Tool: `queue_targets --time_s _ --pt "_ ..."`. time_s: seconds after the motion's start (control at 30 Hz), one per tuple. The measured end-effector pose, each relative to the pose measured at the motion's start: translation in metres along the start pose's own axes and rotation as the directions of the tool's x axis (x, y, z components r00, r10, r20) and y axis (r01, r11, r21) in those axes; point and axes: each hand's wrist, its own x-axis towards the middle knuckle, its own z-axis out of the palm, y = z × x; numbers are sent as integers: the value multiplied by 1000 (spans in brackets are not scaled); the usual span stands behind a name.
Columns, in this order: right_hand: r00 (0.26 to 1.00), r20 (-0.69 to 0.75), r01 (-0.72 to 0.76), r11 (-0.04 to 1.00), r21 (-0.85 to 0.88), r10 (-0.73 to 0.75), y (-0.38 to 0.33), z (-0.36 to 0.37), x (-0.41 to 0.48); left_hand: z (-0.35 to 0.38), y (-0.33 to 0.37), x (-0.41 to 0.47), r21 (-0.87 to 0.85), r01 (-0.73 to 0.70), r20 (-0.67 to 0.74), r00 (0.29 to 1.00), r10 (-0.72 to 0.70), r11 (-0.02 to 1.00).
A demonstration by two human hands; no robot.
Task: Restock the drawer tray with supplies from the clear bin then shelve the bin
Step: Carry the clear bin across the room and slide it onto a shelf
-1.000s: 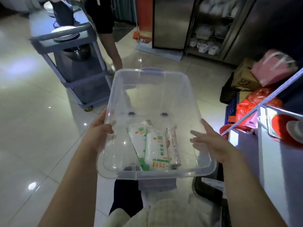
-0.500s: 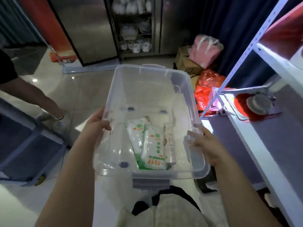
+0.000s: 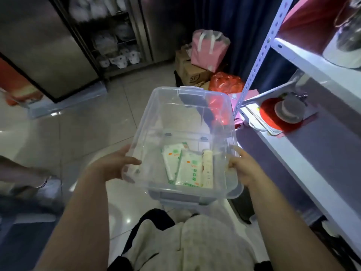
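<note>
I carry a clear bin (image 3: 156, 106) with grey latches in front of my body, above the tiled floor. My left hand (image 3: 112, 166) grips its left rim and my right hand (image 3: 244, 169) grips its right rim. At the near end of the bin's bottom lie a few white and green packets (image 3: 188, 170) and a slim white packet (image 3: 207, 169). A white metal shelf unit (image 3: 304, 153) stands just right of the bin. No drawer tray is in view.
On the shelf sit a red mat with a round grey object (image 3: 289, 110) and papers. Behind the bin are a red plastic bag (image 3: 224, 83), cardboard boxes (image 3: 192, 72) and a pink bag (image 3: 208, 48). Steel cabinets (image 3: 45, 45) line the back. Another person's arm (image 3: 21, 175) is at the left.
My view has swung right, away from the grey cart and toward the white shelf. The bin stays held in both hands, now close beside the shelf.
</note>
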Motion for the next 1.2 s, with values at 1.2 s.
queue_targets --time_s 1.2 --pt "567 -466 -115 626 771 679 195 39 62 124 60 340 707 -28 291 922 -256 706"
